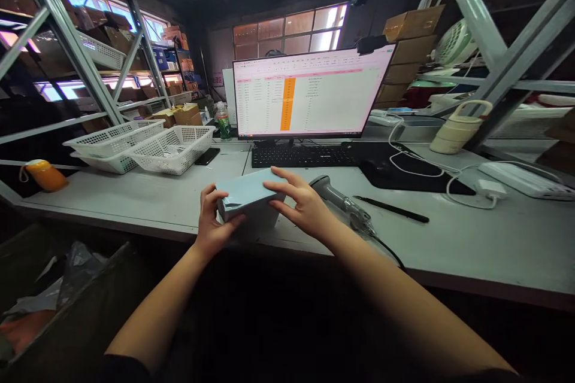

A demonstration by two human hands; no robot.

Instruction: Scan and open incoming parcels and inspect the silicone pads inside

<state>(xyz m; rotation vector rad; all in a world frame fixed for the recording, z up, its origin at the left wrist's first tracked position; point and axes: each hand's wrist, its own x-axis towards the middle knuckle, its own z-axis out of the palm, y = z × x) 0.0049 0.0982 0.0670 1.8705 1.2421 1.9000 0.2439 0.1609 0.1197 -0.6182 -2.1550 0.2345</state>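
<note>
A light blue box [247, 190] is held between my two hands at the front edge of the desk. My left hand [212, 221] grips its left end, with the thumb under the near side. Around the right end are the fingers of my right hand [303, 202], spread over the top and side. The box's underside is hidden. Just right of my right hand lies a grey barcode scanner [335, 196], its cable running off the near edge. Behind the box sits a black keyboard [305, 156].
A monitor [309, 99] showing a spreadsheet stands at the back. White baskets [175, 152] and a phone [207, 156] are on the left. A black pen [390, 208], a mouse pad [417, 179] and white cables lie on the right. Below left is a bin [90, 305].
</note>
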